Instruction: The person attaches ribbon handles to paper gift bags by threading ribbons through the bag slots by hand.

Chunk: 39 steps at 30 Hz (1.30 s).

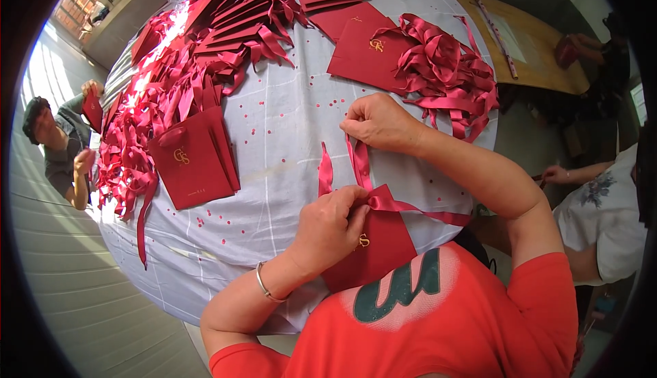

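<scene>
A dark red paper gift bag [383, 238] with gold print lies at the table's near edge, against my red shirt. My left hand [327, 224] is closed in a pinch at the bag's top edge, where the ribbon passes through; its fingertips partly cover the spot. Farther off, my right hand [380, 121] pinches the upper end of a shiny crimson ribbon [359, 162] and holds it up from the bag. One ribbon tail [438, 215] trails to the right over the bag's corner. Another loose end [325, 169] stands up beyond my left hand.
Finished-looking red bags with ribbons [178, 84] are heaped at the far left. Several bags [194, 162] lean together nearer. Flat bags [366, 49] and a ribbon pile [445, 63] lie far right. Small red discs dot the pale tablecloth [274, 138]. Other people sit left and right.
</scene>
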{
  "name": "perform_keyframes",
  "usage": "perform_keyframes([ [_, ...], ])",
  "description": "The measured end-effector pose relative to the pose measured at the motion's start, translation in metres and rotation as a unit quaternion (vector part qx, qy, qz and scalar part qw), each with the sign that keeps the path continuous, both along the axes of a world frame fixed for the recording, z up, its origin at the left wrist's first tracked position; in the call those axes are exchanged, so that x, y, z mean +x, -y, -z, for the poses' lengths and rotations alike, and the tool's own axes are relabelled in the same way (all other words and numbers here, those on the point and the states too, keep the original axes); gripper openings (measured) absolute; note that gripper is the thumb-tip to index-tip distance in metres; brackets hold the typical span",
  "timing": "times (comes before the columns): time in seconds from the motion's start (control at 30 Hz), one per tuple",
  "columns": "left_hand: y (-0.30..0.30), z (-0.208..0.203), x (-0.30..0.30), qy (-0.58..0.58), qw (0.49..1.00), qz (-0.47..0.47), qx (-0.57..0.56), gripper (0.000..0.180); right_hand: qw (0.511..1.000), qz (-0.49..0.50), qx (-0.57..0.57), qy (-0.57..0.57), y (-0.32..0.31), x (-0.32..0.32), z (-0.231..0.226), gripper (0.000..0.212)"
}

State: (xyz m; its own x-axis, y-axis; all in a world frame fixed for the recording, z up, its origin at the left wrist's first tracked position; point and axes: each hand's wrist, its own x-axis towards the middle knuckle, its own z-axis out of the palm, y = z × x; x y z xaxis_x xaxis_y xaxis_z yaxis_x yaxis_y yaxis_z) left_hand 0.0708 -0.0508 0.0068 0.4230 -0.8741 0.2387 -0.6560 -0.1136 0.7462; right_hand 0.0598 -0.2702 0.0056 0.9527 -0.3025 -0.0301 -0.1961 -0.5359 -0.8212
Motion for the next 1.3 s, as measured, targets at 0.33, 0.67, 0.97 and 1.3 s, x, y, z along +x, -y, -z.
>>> perform_keyframes([
  [0.33,0.001,0.000,0.000,-0.009,1.000,-0.006,0.018,0.020,0.997,0.039,0.060,0.007,0.006,0.000,0.008,0.022],
  [0.67,0.001,0.000,-0.001,-0.005,1.000,-0.008,0.013,0.021,0.998,0.047,0.021,-0.042,0.020,-0.018,-0.008,0.027],
  [0.97,-0.001,0.001,-0.001,0.006,1.000,-0.010,-0.003,0.022,0.997,-0.012,0.046,-0.053,0.001,-0.003,-0.010,0.021],
  [1.3,0.001,-0.001,-0.002,-0.001,1.000,-0.008,-0.010,0.018,0.981,-0.050,0.185,-0.006,-0.001,-0.001,-0.006,0.016],
])
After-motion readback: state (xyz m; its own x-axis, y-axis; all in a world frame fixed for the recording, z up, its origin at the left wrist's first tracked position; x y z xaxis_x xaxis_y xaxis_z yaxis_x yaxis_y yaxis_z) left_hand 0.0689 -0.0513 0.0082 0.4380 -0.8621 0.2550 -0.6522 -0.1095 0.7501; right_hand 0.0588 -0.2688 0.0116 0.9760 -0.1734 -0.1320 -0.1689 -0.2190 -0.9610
